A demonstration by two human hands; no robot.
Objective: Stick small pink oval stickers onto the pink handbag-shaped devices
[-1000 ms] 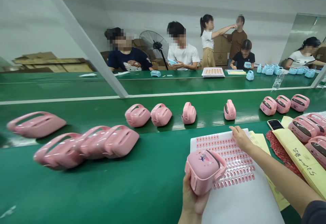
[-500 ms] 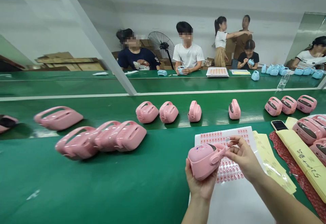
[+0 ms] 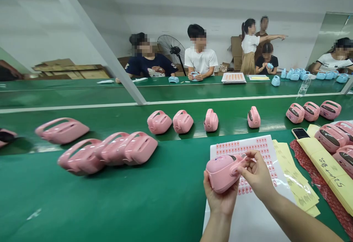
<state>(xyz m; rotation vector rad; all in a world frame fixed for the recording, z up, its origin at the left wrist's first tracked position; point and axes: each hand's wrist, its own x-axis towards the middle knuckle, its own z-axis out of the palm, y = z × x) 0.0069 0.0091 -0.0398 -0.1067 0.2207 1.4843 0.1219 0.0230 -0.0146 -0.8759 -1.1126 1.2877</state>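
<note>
My left hand (image 3: 220, 201) holds a pink plastic case with a carrying handle (image 3: 222, 174) from below, tilted over a white backing board (image 3: 248, 216). My right hand (image 3: 257, 174) is at the case's handle, with thumb and finger pinched on a tiny item, possibly a label, too small to make out. Under both hands lies a white sheet of small pink-and-orange labels (image 3: 242, 147), partly hidden by the case. Several similar pink cases (image 3: 138, 148) sit on the green conveyor belt (image 3: 82, 198) to my left.
More pink cases (image 3: 211, 121) stand in a row along the belt's far side, and others (image 3: 331, 137) are piled at right beside a phone (image 3: 300, 133), yellow papers (image 3: 296, 185) and red packing material (image 3: 311, 170). Co-workers (image 3: 200, 53) sit beyond, at a further belt with blue cases (image 3: 293, 75).
My right hand has come off the label sheet and now pinches at the case's handle. My left hand has turned the case and brought it nearer the right hand.
</note>
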